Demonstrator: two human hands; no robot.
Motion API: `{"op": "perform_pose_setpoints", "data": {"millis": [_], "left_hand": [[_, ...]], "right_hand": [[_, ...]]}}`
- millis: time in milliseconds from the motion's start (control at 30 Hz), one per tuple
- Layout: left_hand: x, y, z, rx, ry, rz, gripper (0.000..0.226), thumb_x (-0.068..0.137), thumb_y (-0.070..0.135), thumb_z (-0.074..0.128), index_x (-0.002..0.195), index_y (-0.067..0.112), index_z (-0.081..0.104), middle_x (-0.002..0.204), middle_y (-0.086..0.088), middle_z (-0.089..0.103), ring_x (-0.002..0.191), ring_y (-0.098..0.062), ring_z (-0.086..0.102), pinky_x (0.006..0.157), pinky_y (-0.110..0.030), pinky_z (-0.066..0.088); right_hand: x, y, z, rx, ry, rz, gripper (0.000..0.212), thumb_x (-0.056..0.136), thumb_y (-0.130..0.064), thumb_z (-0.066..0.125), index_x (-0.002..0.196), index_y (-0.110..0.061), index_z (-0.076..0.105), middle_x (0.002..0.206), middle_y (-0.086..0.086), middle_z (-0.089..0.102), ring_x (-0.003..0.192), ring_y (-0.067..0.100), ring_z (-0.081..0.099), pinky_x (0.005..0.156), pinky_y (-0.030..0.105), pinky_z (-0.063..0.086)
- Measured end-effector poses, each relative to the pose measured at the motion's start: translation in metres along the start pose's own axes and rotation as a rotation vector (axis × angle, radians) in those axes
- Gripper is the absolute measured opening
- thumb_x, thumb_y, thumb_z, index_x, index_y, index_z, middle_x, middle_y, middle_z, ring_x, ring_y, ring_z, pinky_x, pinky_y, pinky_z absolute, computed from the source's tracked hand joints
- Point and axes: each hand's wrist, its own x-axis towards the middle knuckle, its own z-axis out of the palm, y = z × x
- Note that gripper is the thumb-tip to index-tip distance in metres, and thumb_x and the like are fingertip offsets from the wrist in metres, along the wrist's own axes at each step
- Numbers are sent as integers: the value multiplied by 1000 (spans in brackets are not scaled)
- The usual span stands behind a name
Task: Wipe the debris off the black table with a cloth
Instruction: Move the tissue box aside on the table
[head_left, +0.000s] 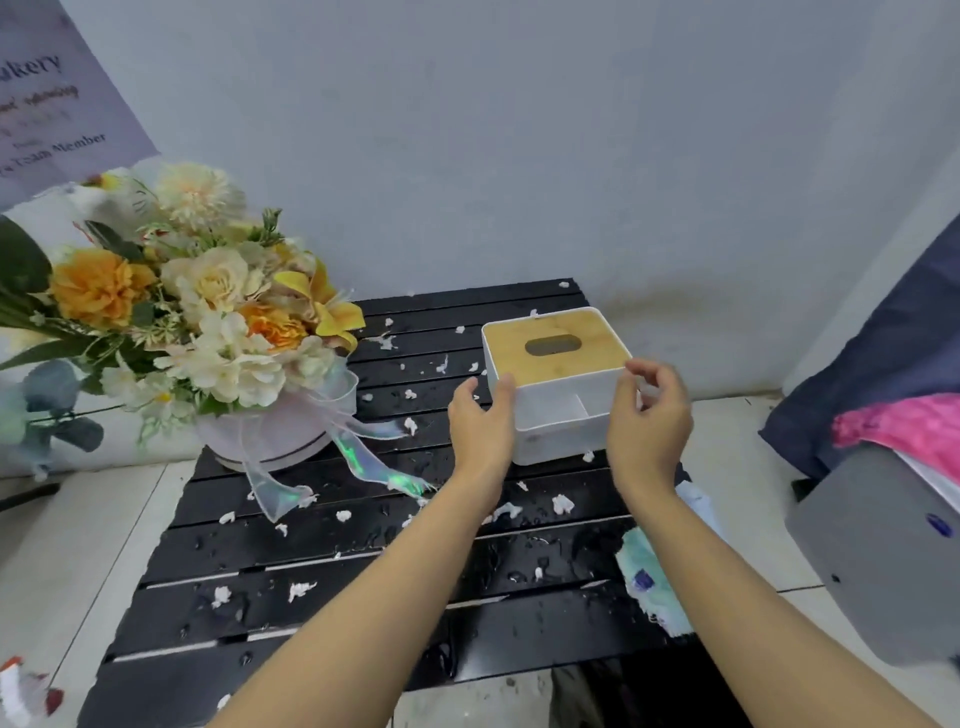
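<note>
The black slatted table (363, 613) is wet and strewn with several white debris scraps (301, 590). A pale green and white cloth (649, 582) lies crumpled at the table's right edge, partly under my right forearm. A white tissue box (558, 343) with a wooden lid stands at the back right. My left hand (480, 426) is at the box's left side, thumb against its corner, fingers nearly straight. My right hand (649, 421) is at the box's right side with fingers loosely curled; I cannot tell if it touches. Neither hand holds the cloth.
A flower arrangement (208, 312) in a round white box with trailing ribbon fills the table's back left. A grey box-like object (878, 561) stands off the table's right side, with pink fabric (909, 426) and dark bedding behind it. A wall backs the table.
</note>
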Motion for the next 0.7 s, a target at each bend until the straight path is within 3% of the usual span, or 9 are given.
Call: {"op": "perform_pose_setpoints", "data": {"millis": [100,167,233,333,500,633,700], "left_hand": [[7,0,8,-70,-37,-56,62,91,50,54,142,20,38,140,3,45,120,-15,49,95,-30,39],[9,2,15,-70,-71,-69,56,91,51,50,137,20,43,132,1,53,113,-17,55,91,-33,45],[9,4,19,-66,-101,-70,44,95,47,43,132,23,47,123,1,58,108,-18,57,85,-32,47],[3,8,18,-100,-134,-78,29,98,38,39,121,26,54,112,0,64,100,-20,61,79,-33,49],[-16,17,-11,-84,-133,-58,29,99,33,39,119,21,55,111,-4,64,89,-17,58,69,-30,44],[-41,24,-57,-75,-92,-2,28,99,32,40,119,20,56,110,-1,64,91,-15,58,71,-30,44],[-57,24,-87,-57,-65,-11,32,95,38,42,118,21,56,111,-3,64,95,-18,59,79,-34,49]], "right_hand": [[20,6,1,-25,-29,191,28,94,-26,59,121,-19,56,119,-8,54,115,12,47,79,8,37],[32,12,2,26,-155,368,38,93,-34,59,129,-19,53,118,-8,52,113,12,48,85,20,37],[37,13,5,91,-279,485,21,92,-34,58,107,-20,62,98,-2,57,94,17,53,75,31,39],[34,9,4,143,-269,520,11,88,-31,58,86,-20,60,79,6,53,77,20,49,67,32,34],[0,-14,-2,150,-242,500,16,90,-28,56,83,-13,59,77,6,52,75,20,45,64,32,32],[-44,-51,-4,223,-302,494,16,94,-24,54,89,-19,68,83,-2,63,76,14,52,64,28,38],[-71,-69,-3,247,-331,481,16,95,-25,55,93,-21,70,85,-5,65,77,12,54,64,25,40]]}}
